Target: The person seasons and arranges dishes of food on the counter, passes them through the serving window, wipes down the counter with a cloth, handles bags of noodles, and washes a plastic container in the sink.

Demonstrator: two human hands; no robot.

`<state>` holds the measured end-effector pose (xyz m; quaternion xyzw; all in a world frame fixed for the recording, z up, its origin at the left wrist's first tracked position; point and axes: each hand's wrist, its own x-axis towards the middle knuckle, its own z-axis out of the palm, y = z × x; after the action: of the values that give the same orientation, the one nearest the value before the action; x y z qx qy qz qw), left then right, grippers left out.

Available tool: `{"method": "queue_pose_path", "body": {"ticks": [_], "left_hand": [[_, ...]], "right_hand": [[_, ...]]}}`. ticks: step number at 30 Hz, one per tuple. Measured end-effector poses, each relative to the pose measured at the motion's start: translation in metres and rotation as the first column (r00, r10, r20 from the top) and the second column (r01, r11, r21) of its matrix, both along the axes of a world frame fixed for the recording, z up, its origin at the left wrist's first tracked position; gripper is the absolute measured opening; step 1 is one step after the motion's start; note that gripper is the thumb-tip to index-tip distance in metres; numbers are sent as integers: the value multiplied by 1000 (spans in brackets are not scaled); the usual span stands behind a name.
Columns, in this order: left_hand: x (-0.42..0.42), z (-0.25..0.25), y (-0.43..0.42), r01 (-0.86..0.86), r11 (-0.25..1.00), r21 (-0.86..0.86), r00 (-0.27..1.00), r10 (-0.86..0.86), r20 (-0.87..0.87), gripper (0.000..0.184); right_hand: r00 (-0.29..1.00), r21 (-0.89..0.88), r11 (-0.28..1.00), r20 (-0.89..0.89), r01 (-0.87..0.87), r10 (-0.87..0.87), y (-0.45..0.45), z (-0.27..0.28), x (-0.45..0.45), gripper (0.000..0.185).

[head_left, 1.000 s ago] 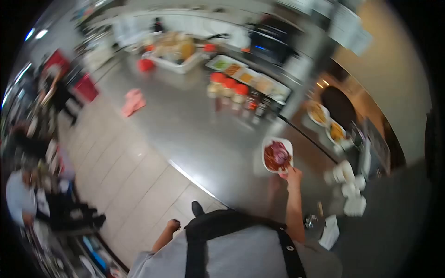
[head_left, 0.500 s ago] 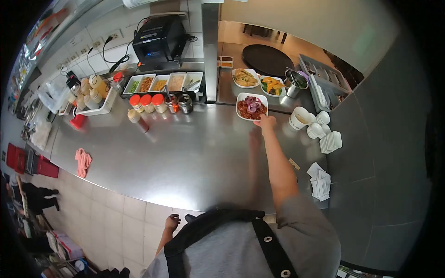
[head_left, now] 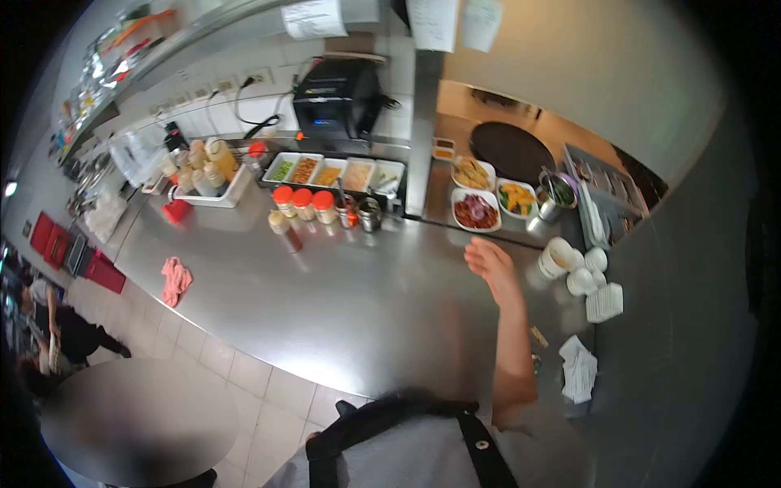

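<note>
My right hand (head_left: 491, 264) is above the steel counter (head_left: 390, 301), empty, with its fingers stretched out. Just beyond its fingertips, a white square dish of dark red food topped with purple onion (head_left: 476, 211) sits on the pass ledge. Close by it are a dish of yellowish fried food (head_left: 472, 173) and a dish of orange and green vegetables (head_left: 517, 198). Only a sliver of what seems to be my left hand (head_left: 312, 436) shows beside the apron strap; its fingers are hidden.
A round black tray (head_left: 512, 151) lies behind the dishes. To the right stand a white tub (head_left: 556, 258), stacked small cups and a metal pot (head_left: 556, 195). Red-lidded jars (head_left: 303, 203), a squeeze bottle (head_left: 282, 227) and a pink cloth (head_left: 176, 281) are leftward. A blurred shape covers the lower left.
My right hand has let go of the red food dish and drawn back toward me. The dish now sits on the ledge beside the other two. The camera view has shifted.
</note>
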<state>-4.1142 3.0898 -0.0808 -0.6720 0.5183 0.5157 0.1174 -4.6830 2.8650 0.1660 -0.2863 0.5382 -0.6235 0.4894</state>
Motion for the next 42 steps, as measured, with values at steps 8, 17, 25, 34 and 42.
{"method": "queue_pose_path", "body": {"ticks": [8,17,25,34,42], "left_hand": [[7,28,-62,412,680,607,874,-483,-52,37],[-134,127,-180,654,486,579,673,-723,-153,34],[-207,205,-189,865,463,192,491,-860,-137,25],[-143,186,-270,365,681,-635,794,-584,-169,30],[-100,173,-455,-406,258,-877,911,196,-364,101]], "right_hand": [[953,-633,-744,-32,213,300,130,210,122,55],[944,-872,-365,-287,-328,-161,158,272,156,32],[909,-850,-323,-388,-416,-151,166,262,146,34],[758,-712,-307,-651,-631,-49,154,249,124,38],[836,-704,563,-78,-432,544,93,131,185,40]]}}
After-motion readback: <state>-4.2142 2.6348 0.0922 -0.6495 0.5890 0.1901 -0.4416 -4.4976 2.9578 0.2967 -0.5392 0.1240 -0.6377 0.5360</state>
